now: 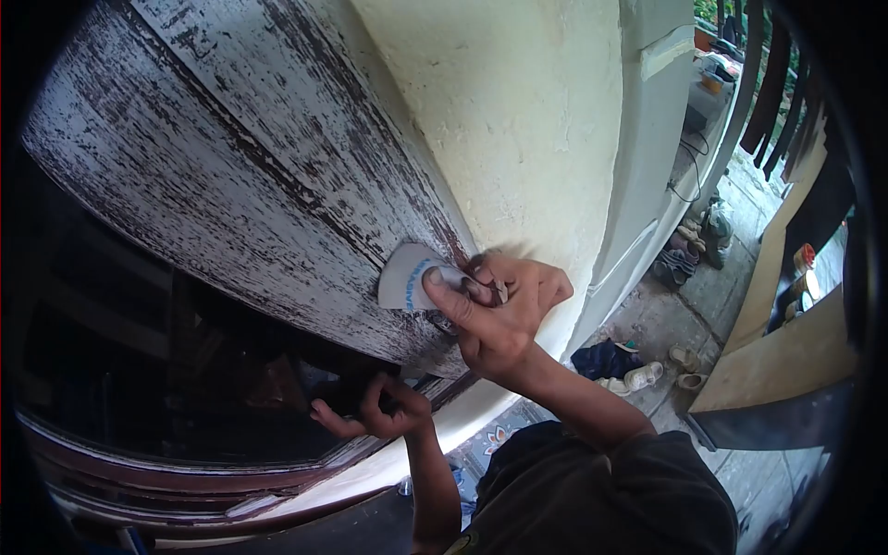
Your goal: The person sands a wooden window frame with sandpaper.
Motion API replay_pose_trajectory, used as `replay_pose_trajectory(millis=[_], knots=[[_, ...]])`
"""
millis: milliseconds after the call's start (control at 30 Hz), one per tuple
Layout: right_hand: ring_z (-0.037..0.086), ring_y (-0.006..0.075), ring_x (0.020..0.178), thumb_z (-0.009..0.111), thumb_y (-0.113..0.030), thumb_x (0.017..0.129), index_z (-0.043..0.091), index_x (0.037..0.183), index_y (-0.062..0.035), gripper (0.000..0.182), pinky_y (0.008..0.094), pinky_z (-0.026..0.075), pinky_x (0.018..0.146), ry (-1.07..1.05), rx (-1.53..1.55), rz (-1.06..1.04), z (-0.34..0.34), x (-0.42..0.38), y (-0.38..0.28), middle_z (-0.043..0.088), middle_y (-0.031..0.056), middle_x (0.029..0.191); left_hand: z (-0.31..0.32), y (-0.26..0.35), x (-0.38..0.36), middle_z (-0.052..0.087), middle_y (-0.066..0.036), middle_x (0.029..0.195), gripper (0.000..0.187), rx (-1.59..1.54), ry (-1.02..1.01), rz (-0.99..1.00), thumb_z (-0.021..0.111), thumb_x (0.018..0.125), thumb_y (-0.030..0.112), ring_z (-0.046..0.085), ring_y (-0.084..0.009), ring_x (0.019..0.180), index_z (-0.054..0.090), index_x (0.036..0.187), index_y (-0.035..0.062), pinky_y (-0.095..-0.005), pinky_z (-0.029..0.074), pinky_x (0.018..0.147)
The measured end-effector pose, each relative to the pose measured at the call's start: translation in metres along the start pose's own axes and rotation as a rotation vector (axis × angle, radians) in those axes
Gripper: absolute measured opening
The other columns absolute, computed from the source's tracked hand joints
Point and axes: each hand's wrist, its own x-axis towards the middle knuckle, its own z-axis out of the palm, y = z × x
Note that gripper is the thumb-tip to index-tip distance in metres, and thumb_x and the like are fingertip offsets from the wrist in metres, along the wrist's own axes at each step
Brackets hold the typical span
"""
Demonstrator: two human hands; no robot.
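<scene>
My right hand is closed on a folded piece of sandpaper, its pale back with blue lettering turned up under the thumb. The sandpaper lies against the weathered wooden frame, whose white paint is worn through to dark brown in streaks. Lower down, my left hand is by the frame's lower edge, in front of the dark opening. Its fingers are bent but apart, and I see nothing in them.
A cream wall adjoins the frame. On the paved floor at right are several shoes and a dark cloth. A wooden panel structure stands at far right. Below the opening runs a brown sill.
</scene>
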Motion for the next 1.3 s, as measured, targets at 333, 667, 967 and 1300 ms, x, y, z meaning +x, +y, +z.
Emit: replay_pose_trajectory(millis=[333,667,967,1300], knots=[[0.043,0.0179,0.084,0.061,-0.005,0.078,0.076,0.108,-0.026,0.039,0.0376,0.022,0.079,-0.001,0.016,0.095,0.002,-0.024,-0.004,0.054,-0.0005,0.093,0.0,0.0,0.002,0.027,-0.028,0.149,0.02,-0.116,-0.005,-0.02,0.059,0.096,0.024,0.023,-0.0455,0.143,0.061,0.084,0.0081,-0.0611,0.022,0.112],[0.043,0.0179,0.086,0.064,-0.008,0.075,0.076,0.108,-0.0237,0.038,0.0379,0.021,0.079,-0.066,-0.037,0.125,0.001,-0.061,0.006,0.054,0.0,0.093,-0.004,0.001,-0.001,0.025,-0.028,0.151,0.019,-0.069,-0.04,-0.014,0.059,0.096,0.025,0.022,-0.0464,0.143,0.062,0.084,0.0095,-0.0633,0.017,0.112],[0.042,0.0204,0.085,0.062,-0.007,0.075,0.074,0.115,-0.0228,0.044,0.0386,0.022,0.079,-0.018,-0.065,0.177,0.006,-0.063,-0.005,0.05,0.0007,0.092,-0.001,-0.002,-0.004,0.026,-0.032,0.149,0.005,-0.186,-0.017,-0.046,0.065,0.085,0.014,0.015,-0.0436,0.146,0.063,0.084,0.0091,-0.0649,0.006,0.113],[0.042,0.0199,0.083,0.06,-0.008,0.076,0.073,0.117,-0.0231,0.046,0.0385,0.022,0.079,-0.061,-0.068,0.156,0.005,-0.075,0.0,0.05,0.0012,0.092,0.002,0.01,0.001,0.021,-0.028,0.153,0.016,-0.15,-0.025,-0.07,0.062,0.093,0.024,0.012,-0.0478,0.146,0.061,0.085,0.0098,-0.0662,0.012,0.112]])
